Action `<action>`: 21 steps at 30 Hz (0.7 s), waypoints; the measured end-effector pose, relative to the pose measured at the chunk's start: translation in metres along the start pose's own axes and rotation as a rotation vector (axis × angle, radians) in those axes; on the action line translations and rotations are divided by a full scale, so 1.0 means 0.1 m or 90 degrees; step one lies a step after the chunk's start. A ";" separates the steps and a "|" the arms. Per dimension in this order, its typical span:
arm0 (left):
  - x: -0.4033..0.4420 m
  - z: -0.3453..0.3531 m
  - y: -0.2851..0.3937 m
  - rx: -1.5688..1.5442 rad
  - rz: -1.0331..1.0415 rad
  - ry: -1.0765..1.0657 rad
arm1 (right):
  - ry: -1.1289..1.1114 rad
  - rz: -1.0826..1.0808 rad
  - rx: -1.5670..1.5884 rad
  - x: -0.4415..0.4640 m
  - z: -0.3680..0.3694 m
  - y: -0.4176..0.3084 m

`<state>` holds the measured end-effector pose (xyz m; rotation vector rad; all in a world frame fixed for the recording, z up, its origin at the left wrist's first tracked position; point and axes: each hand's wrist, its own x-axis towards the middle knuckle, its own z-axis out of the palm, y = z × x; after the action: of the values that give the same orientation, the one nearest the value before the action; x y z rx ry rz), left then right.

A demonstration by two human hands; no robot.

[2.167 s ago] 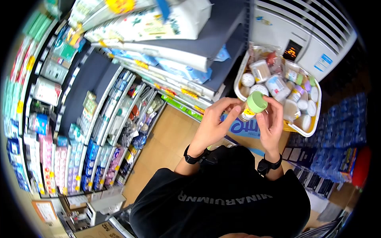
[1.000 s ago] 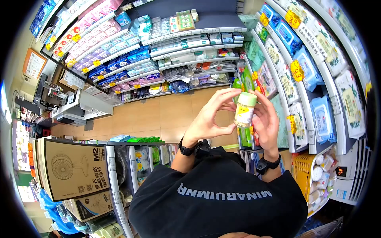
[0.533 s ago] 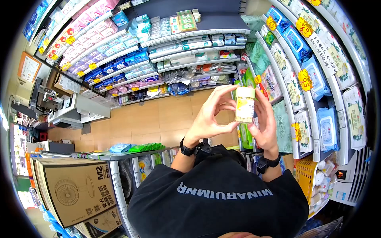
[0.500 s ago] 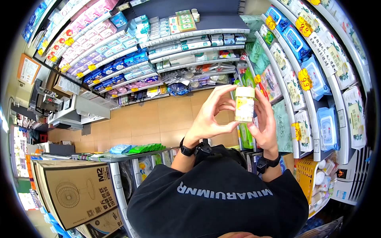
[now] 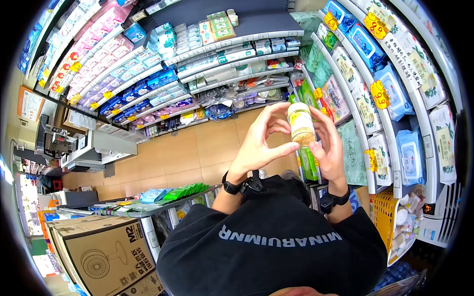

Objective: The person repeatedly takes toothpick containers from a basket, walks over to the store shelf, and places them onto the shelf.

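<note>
Both my hands hold a small clear jar [image 5: 300, 123] with a pale green lid, a yellow and white label and thin toothpick-like sticks showing at its base. My left hand [image 5: 261, 143] grips it from the left, with the thumb at its lower edge and the fingers behind. On the other side, my right hand [image 5: 327, 145] has its thumb at the jar's base and its fingers along the right side. The jar is slightly tilted, its lid end away from me.
Shelves of packaged goods [image 5: 237, 37] curve across the far side, and a shelf of wipes [image 5: 402, 153] stands at the right. A yellow basket [image 5: 384, 212] holds jars at the lower right. A fan carton [image 5: 103, 256] is at the lower left, beyond it tiled floor [image 5: 185, 153].
The jar first showed its green lid top above the basket; my view then swung to the shelves. Since half a second ago, the jar has tilted, its base turning toward me.
</note>
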<state>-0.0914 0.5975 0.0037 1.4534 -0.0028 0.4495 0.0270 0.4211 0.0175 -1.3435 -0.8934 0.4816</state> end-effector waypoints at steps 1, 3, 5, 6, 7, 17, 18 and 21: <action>0.01 -0.01 -0.01 -0.003 -0.011 0.003 | -0.001 0.000 0.001 0.02 -0.01 0.01; 0.02 -0.02 0.00 0.007 -0.017 0.011 | -0.006 0.012 0.000 0.07 -0.01 0.03; 0.02 -0.03 0.01 0.017 -0.025 0.022 | -0.015 0.023 0.002 0.09 0.01 0.03; 0.02 -0.04 0.02 0.020 -0.025 0.040 | -0.020 0.032 0.002 0.11 0.02 0.03; 0.02 -0.05 0.02 0.023 -0.024 0.057 | -0.022 0.033 0.004 0.12 0.03 0.05; 0.04 -0.12 -0.08 0.101 0.013 0.152 | -0.095 0.121 -0.016 0.08 0.19 0.18; 0.04 -0.12 -0.08 0.099 0.004 0.151 | -0.096 0.132 -0.018 0.08 0.20 0.19; 0.05 -0.14 -0.07 0.086 -0.018 0.153 | -0.088 0.156 -0.006 0.09 0.24 0.19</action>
<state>-0.0880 0.6124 -0.0037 1.5212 0.2443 0.6080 0.0174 0.4468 0.0011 -1.4498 -0.8468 0.7677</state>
